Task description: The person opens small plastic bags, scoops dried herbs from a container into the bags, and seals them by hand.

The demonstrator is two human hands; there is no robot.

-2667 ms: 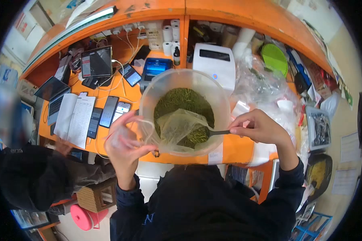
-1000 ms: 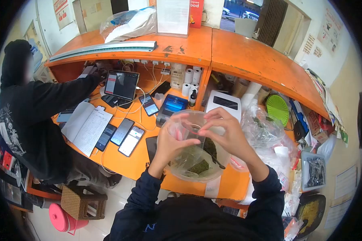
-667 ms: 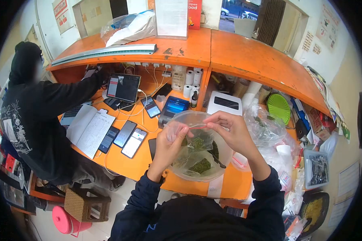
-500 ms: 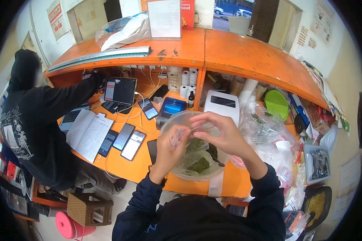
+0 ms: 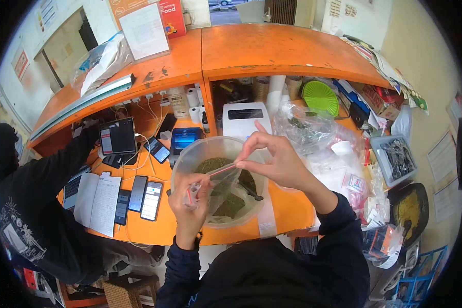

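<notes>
Between my two hands a small clear zip bag [image 5: 222, 169] is stretched by its red-edged mouth, above a translucent round tub [image 5: 180, 163]. My right hand [image 5: 274, 159] pinches one end of the bag's edge between thumb and finger, the other fingers raised. My left hand [image 5: 191, 197] is closed on the other end and also has more clear red-striped plastic bunched in it. Inside the tub lie chopped dried green leaves [image 5: 213, 164], partly covered by clear plastic. A black-handled utensil [image 5: 252, 193] leans in the tub; its working end is hidden.
A white printer [image 5: 246, 120] and a blue-black device [image 5: 186, 141] stand behind the tub. Plastic bags [image 5: 313, 133] crowd the right. Phones [image 5: 151, 200] and an open notebook [image 5: 100, 203] lie left, where a co-worker [image 5: 31, 205] reaches into the orange shelf [image 5: 272, 49].
My hands have moved apart and slightly down, so the bag's red edge is now drawn out between them. The view has swung to the right.
</notes>
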